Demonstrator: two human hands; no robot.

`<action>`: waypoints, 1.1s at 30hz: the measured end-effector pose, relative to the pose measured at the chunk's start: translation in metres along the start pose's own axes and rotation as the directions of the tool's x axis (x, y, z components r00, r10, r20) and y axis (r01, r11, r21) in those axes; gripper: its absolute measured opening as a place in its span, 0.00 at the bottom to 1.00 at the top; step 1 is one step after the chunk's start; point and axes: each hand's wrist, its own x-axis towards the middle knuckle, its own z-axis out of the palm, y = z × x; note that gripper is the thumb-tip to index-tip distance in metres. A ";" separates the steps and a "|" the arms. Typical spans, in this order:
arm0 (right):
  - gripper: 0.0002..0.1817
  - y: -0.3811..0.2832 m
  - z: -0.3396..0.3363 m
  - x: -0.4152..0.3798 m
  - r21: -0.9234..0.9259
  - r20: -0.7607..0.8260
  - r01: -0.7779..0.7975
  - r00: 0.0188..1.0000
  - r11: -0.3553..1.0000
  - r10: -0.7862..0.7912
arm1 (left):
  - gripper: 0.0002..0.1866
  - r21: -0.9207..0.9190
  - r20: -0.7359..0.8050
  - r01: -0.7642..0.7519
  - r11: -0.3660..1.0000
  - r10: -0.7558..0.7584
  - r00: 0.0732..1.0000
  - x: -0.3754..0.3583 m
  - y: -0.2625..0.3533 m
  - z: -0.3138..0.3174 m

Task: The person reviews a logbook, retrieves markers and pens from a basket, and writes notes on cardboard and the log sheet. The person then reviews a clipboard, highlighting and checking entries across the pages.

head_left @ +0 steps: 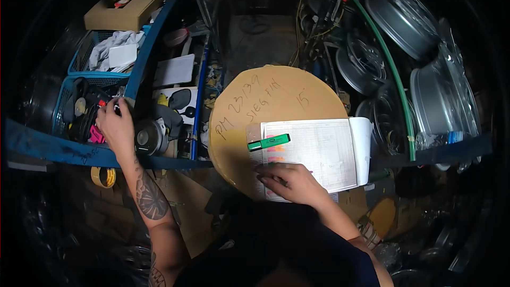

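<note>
My left hand (116, 123) reaches into a blue mesh basket (62, 105) on the left shelf. Its fingers bend down among small items, beside a bright pink object (96, 135); whatever they grip is hidden. On the open notebook (319, 149), my right hand (292, 182) rests at the lower left of the page, fingers stretched out and slightly bent. A green highlighter (269, 142) lies across the page's upper left, near pink and orange marks. Under the notebook is a round cardboard disc (234, 95) with handwriting, including "PM 23/39".
Wheel rims (401, 18), some wrapped in plastic, are stacked at the right beside a green bar (385, 58). A cardboard box (122, 10) sits above a second basket holding cloths (117, 45). A yellow tape roll (103, 177) hangs below the blue shelf edge (58, 143).
</note>
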 end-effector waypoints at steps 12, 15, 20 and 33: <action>0.20 0.020 0.011 -0.004 0.572 -0.060 -0.039 0.994 0.819 0.089 | 0.07 -0.910 -0.253 -0.411 0.059 0.705 0.663 -0.153 0.126 -0.048; 0.22 0.035 0.021 -0.009 0.801 -0.074 -0.056 0.979 0.597 0.191 | 0.13 -0.957 -0.250 -0.243 -0.159 0.877 0.412 -0.204 0.175 -0.051; 0.20 0.042 -0.006 -0.026 0.825 -0.354 0.137 0.882 0.548 0.312 | 0.15 -0.987 -0.129 -0.150 -0.057 0.840 0.528 -0.209 0.187 -0.038; 0.11 0.090 -0.147 -0.179 0.022 -0.837 -0.834 0.287 0.552 0.467 | 0.22 -0.756 0.257 -0.315 0.574 0.702 0.664 -0.218 0.183 0.028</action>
